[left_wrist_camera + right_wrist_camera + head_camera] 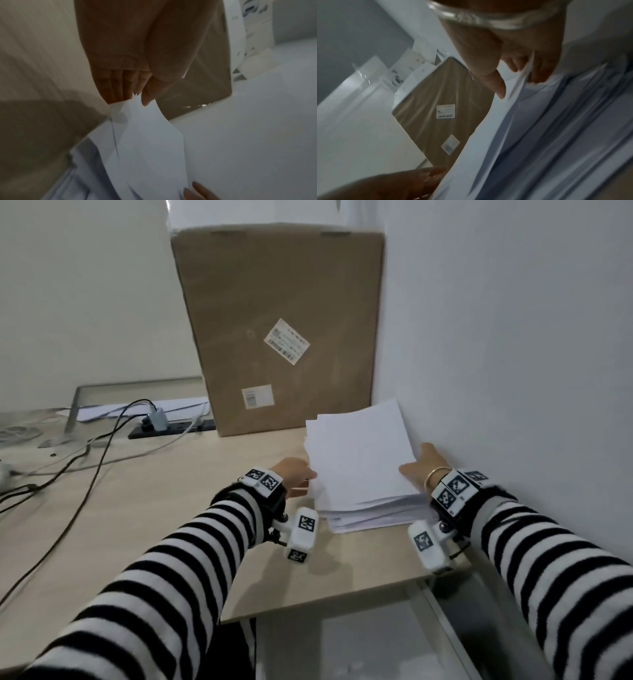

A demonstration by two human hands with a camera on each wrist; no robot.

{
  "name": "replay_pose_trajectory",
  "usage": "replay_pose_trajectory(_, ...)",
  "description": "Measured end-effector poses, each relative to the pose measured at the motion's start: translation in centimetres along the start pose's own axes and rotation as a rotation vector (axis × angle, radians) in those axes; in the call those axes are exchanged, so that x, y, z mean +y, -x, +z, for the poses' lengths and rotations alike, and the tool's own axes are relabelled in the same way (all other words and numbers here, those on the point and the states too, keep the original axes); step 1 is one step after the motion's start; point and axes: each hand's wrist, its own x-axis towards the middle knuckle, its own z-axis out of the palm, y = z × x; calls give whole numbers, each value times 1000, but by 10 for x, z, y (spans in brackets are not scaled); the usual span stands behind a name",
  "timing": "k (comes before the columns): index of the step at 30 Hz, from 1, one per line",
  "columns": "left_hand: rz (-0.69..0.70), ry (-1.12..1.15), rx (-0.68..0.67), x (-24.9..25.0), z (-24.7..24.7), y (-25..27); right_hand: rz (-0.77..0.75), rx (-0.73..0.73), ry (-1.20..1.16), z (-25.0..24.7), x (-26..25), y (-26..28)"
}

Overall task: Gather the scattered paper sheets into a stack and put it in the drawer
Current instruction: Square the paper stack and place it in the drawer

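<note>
A thick, slightly uneven stack of white paper sheets (359, 460) lies on the beige desk (164, 515) close to the right wall. My left hand (296, 477) grips the stack's left edge. In the left wrist view, the thumb and fingers of that left hand (137, 93) pinch the upper sheets (150, 148). My right hand (419, 469) holds the right edge with its thumb on top. In the right wrist view, the right hand (517, 75) has fingers slipped under the top sheets (539, 135). Below the desk's front edge shows a grey open compartment (359, 642), possibly the drawer.
A tall cardboard box (277, 326) stands right behind the stack. A black power strip (171, 428) with a plug, and cables (85, 467), lie on the left of the desk. The white wall (513, 371) runs along the right side.
</note>
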Motion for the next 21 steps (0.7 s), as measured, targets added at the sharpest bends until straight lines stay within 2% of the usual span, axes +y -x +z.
replay_pose_trajectory(4, -45, -155, 43, -5, 28, -20, -118, -173, 292, 10, 8, -18)
replay_pose_trajectory(7, -65, -163, 85, -7, 41, -30, -140, -364, 503, 18, 10, -25)
replay_pose_trajectory(9, -92, -95, 75, -6, 44, -33, -144, -433, 595, 19, 9, -26)
replay_pose_trajectory(11, -121, -32, 45, -2, 46, -36, -139, -468, 604, 15, 12, -32)
replay_pose_trajectory(13, -145, 30, 71, 2, 46, -39, -139, -495, 614, 12, 12, -35)
replay_pose_trajectory(16, -238, 144, 71, 6, 43, -44, -147, -514, 610, 7, 11, -37)
replay_pose_trajectory(21, -284, 103, 37, 5, 30, -48, -166, -522, 599, 4, 16, -42)
